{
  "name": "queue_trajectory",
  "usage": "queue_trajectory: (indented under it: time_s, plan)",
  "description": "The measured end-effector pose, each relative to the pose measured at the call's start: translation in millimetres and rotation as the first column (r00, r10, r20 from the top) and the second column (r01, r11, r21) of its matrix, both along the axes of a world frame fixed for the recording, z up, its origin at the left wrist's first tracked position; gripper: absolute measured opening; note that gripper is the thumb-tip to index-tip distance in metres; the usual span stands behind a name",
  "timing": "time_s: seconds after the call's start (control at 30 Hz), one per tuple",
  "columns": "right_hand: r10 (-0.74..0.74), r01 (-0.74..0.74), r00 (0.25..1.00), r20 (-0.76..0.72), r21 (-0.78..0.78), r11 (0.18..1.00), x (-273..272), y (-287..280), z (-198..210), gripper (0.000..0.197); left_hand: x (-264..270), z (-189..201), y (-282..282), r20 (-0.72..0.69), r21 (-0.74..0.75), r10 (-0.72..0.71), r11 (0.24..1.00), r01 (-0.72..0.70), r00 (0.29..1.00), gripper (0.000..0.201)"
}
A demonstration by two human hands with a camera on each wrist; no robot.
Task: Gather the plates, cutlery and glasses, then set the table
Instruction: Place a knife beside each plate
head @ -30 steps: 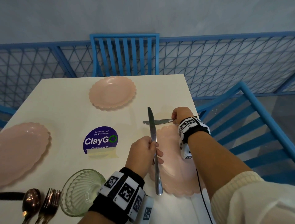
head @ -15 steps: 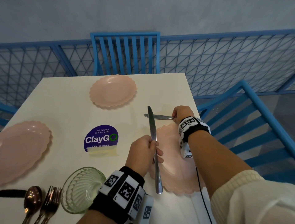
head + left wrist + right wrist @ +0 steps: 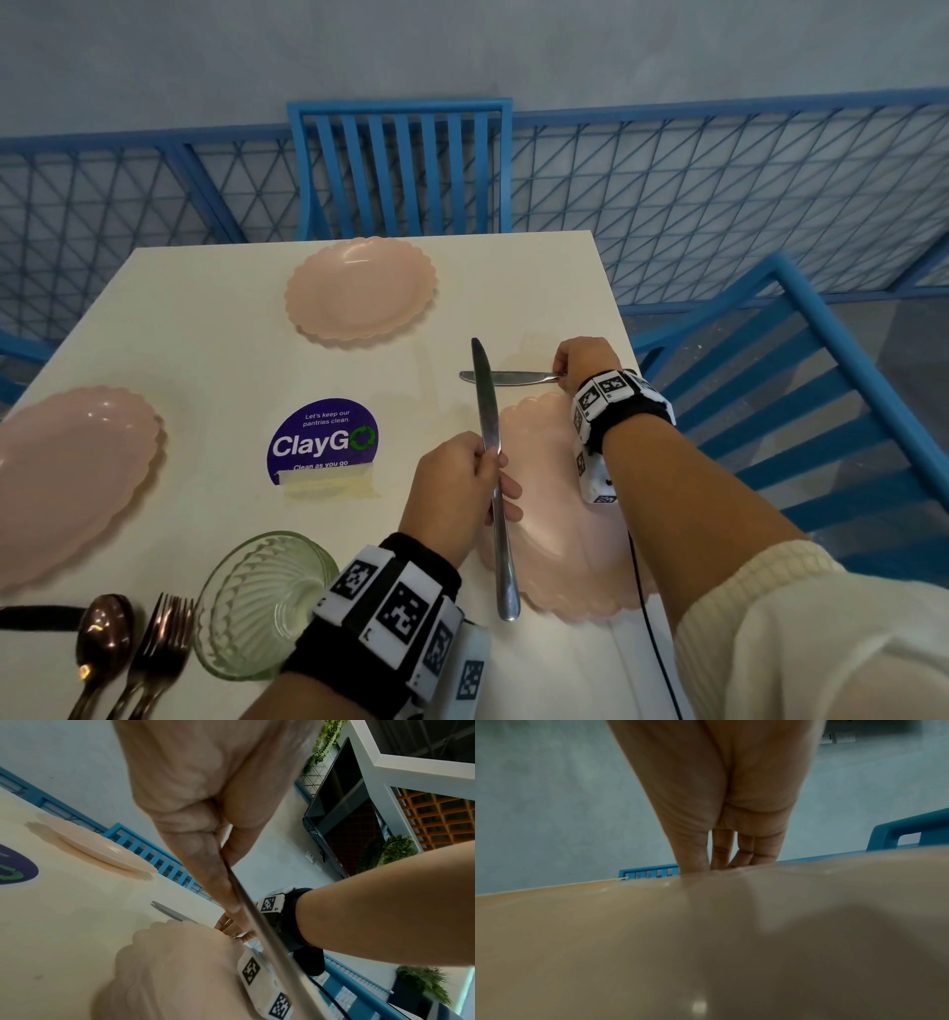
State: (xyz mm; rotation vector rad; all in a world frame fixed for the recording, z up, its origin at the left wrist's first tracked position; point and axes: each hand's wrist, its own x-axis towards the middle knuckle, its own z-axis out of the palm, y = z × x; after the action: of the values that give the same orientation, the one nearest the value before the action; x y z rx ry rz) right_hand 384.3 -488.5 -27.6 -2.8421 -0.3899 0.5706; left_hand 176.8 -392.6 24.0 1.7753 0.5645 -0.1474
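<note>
My left hand (image 3: 490, 465) grips a silver knife (image 3: 485, 401) by its middle and holds it above the left rim of the near pink plate (image 3: 557, 560), blade pointing away from me. In the left wrist view the thumb and fingers pinch that knife (image 3: 270, 939). My right hand (image 3: 565, 374) pinches the handle of a second knife (image 3: 508, 377), which lies flat on the white table (image 3: 205, 334) just beyond the plate, blade pointing left. Its fingertips (image 3: 698, 862) reach down to the table. Two more pink plates sit at the far middle (image 3: 359, 290) and at the left (image 3: 72, 483).
A ribbed glass (image 3: 262, 601) stands by my left wrist, with a copper spoon (image 3: 102, 632) and forks (image 3: 159, 642) to its left. A purple sticker (image 3: 323, 442) marks the table's middle. Blue chairs stand at the far side (image 3: 400, 169) and the right (image 3: 801, 390).
My right hand has turned its knife a little and laid it level on the table beyond the plate. The left hand and its knife have barely moved.
</note>
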Motion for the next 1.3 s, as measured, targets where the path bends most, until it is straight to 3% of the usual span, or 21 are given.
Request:
queue_trajectory:
  time_s: [0.93,1.1,1.3]
  plan:
    - [-0.01,0.01,1.0,0.026,-0.032,0.999,3.1,-1.5,-7.4,0.029,-4.8,-1.0,-4.4,-0.014,0.014,-0.011,1.0,0.011,1.0,0.028]
    - [0.059,-0.058,0.994,0.089,-0.015,0.998,-0.1,0.7,-11.1,0.029,-3.4,-2.2,-5.6,-0.012,0.01,-0.011,1.0,0.011,1.0,0.028]
    - [0.075,-0.076,0.995,0.064,0.014,0.997,0.6,-1.0,-10.9,0.028,-3.6,-2.6,-6.4,-0.015,0.006,-0.014,1.0,0.014,1.0,0.028]
